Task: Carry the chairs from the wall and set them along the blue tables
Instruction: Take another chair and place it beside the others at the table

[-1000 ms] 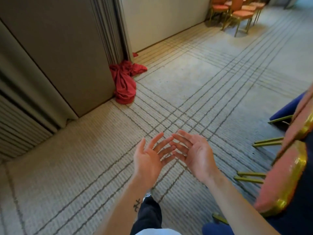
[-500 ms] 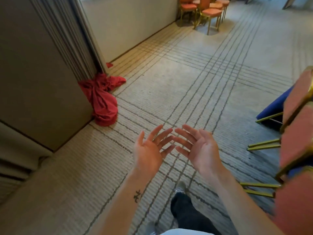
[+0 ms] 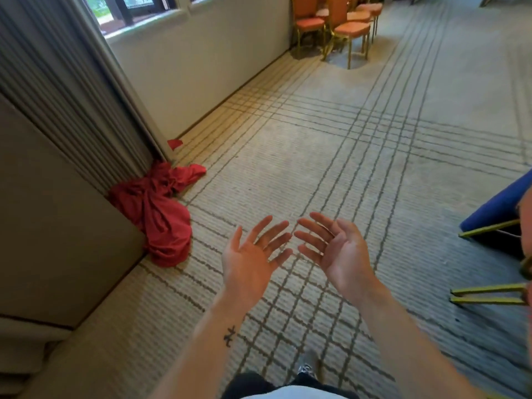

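Observation:
Several orange-seated chairs with gold legs [image 3: 349, 28] stand in a group by the far wall, under the window. My left hand [image 3: 253, 254] and my right hand [image 3: 335, 249] are held out in front of me, palms up, fingers spread, holding nothing. A blue table cloth [image 3: 501, 205] shows at the right edge. Gold chair legs [image 3: 489, 293] stick out below it, the rest of that chair cut off by the frame.
A heap of red cloth [image 3: 161, 217] lies on the carpet at the foot of a folding partition wall [image 3: 57, 197] on the left. Patterned carpet [image 3: 359, 139] stretches between me and the far chairs. My shoe [image 3: 306, 367] shows below.
The view has swung toward the far chairs, which look nearer. The red cloth and partition have slid left. The chair on the right has dropped almost out of frame. Both hands stay empty.

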